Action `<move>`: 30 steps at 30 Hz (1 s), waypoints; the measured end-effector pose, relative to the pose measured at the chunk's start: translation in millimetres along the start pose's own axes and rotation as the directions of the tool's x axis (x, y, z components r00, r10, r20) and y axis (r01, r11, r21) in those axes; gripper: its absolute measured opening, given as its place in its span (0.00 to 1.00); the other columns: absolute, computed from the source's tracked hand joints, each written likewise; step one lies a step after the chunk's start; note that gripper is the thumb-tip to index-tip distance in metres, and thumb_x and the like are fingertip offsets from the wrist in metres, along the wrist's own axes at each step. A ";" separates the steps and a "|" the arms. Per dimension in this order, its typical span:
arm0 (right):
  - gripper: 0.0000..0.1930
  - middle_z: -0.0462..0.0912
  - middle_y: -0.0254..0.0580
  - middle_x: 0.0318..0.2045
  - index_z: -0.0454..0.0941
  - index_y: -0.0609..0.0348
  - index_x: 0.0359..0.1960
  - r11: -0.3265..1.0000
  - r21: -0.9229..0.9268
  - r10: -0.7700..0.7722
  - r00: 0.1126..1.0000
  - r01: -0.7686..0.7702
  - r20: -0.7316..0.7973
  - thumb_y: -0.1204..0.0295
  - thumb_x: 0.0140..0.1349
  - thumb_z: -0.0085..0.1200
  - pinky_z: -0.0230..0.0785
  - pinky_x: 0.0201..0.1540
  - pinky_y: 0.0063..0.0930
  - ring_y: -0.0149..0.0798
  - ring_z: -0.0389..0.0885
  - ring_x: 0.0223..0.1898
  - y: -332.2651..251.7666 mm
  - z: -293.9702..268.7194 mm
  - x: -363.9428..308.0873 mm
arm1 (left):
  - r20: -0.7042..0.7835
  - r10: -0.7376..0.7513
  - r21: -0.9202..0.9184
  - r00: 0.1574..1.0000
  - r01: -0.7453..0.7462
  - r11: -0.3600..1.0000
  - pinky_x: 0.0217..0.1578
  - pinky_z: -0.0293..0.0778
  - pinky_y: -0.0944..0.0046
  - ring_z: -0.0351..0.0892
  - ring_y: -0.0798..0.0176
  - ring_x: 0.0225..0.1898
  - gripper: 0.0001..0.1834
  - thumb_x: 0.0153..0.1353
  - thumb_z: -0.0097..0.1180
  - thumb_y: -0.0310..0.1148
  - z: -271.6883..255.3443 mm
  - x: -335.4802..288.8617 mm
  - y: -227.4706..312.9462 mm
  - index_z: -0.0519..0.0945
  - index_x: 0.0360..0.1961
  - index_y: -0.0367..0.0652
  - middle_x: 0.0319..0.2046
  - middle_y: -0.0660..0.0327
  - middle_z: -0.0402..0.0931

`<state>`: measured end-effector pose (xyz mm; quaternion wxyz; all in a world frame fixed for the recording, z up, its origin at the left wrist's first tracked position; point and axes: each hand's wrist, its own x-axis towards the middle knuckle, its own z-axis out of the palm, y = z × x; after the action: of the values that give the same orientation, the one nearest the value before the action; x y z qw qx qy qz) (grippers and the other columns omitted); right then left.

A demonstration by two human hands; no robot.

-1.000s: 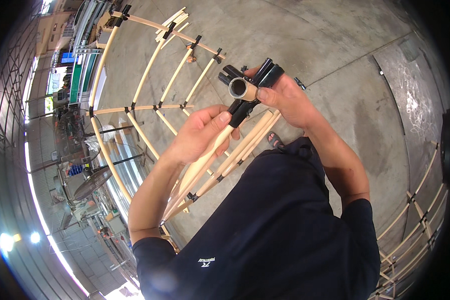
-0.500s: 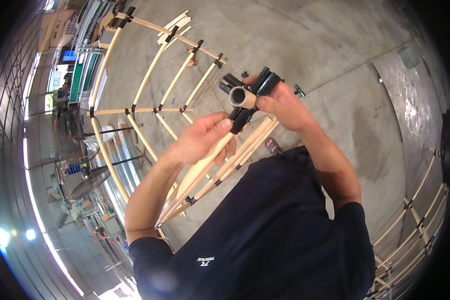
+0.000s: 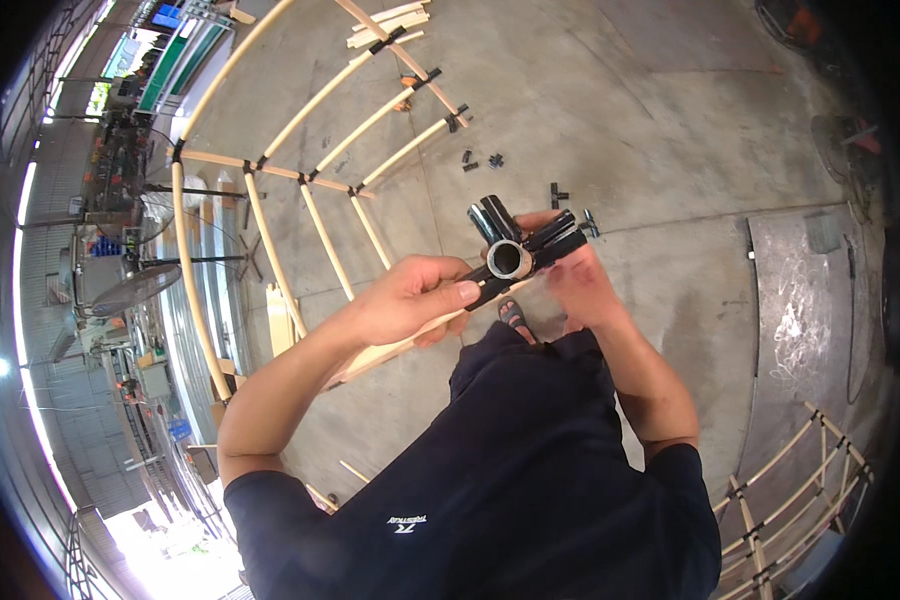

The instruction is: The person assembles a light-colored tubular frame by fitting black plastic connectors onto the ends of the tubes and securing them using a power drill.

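Note:
A black pipe joint [image 3: 555, 232] with several half-round sleeves is in front of my chest, around the open end of a beige pipe [image 3: 511, 261]. My left hand [image 3: 415, 298] is closed around the joint's lower left arm, its thumb lying along the top. From under that hand a pale beige pipe [image 3: 395, 347] runs down to the left. My right hand [image 3: 578, 280] holds the joint's right side from behind, with part of its fingers hidden by the sleeves.
A frame of beige pipes [image 3: 310, 215] with black joints stands at the left. Loose black joints [image 3: 496, 161] lie on the concrete floor beyond my hands, near an orange tool [image 3: 404, 93]. At right are a metal plate [image 3: 800, 330] and another pipe frame [image 3: 760, 530]. A fan [image 3: 135, 290] stands far left.
The joint has turned in my hands and sits lower in view. My right thumb has left the pipe's open end. My view has swung, showing more loose joints on the floor.

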<state>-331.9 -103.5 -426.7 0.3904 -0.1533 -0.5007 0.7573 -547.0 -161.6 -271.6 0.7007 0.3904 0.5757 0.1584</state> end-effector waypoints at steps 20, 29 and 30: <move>0.58 0.71 0.57 0.64 0.59 0.65 0.72 0.972 0.038 0.216 0.945 -0.232 0.247 0.21 0.59 0.28 0.62 0.67 0.43 0.47 0.67 0.68 -66.0 -9.2 56.6 | -0.203 0.091 0.308 0.975 -0.025 0.951 0.33 0.72 0.58 0.77 0.58 0.29 0.19 0.74 0.51 0.43 23.5 3.2 1.2 0.81 0.47 0.35 0.27 0.50 0.79; 0.52 0.75 0.56 0.62 0.59 0.64 0.72 0.958 -0.114 0.286 0.916 -0.264 0.280 0.27 0.66 0.22 0.59 0.69 0.47 0.49 0.72 0.65 -78.5 -194.3 99.2 | -0.281 0.226 0.415 0.933 -0.094 0.905 0.29 0.72 0.61 0.79 0.62 0.28 0.13 0.69 0.58 0.38 16.6 -5.3 -1.6 0.82 0.42 0.36 0.26 0.58 0.81; 0.51 0.77 0.57 0.61 0.61 0.65 0.71 0.944 -0.142 0.320 0.930 -0.297 0.182 0.28 0.68 0.22 0.61 0.67 0.47 0.49 0.74 0.63 -80.5 -239.4 100.5 | -0.429 0.229 0.421 0.874 -0.031 0.907 0.30 0.72 0.63 0.79 0.63 0.29 0.12 0.67 0.60 0.36 24.6 -7.5 2.0 0.82 0.42 0.36 0.28 0.58 0.81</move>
<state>-212.6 139.9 -448.2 0.2043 -0.1737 -0.5492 0.7915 -525.9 -174.3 -264.3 0.4329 0.5141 0.7197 0.1744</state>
